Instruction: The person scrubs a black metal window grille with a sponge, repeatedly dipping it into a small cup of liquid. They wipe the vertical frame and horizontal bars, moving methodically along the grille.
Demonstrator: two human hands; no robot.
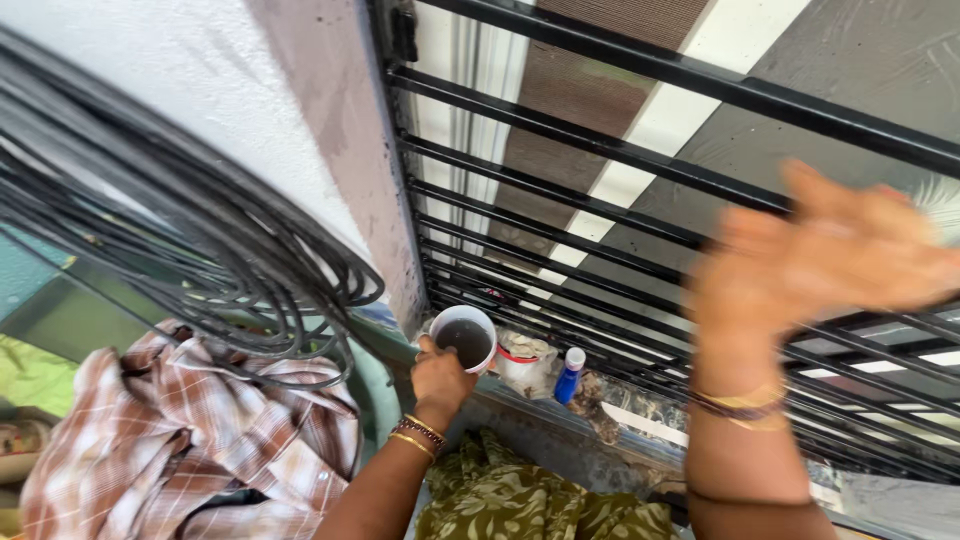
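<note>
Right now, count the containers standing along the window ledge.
3. A white cup of dark liquid, gripped by the left hand; a small white tub beside it; then a blue bottle. The blurred right hand may hide more.

Home balcony or window ledge, black metal grille (640, 190) stood beyond both hands, coiled black cables (190, 240) and checked cloth (190, 430) hung left of them
</note>
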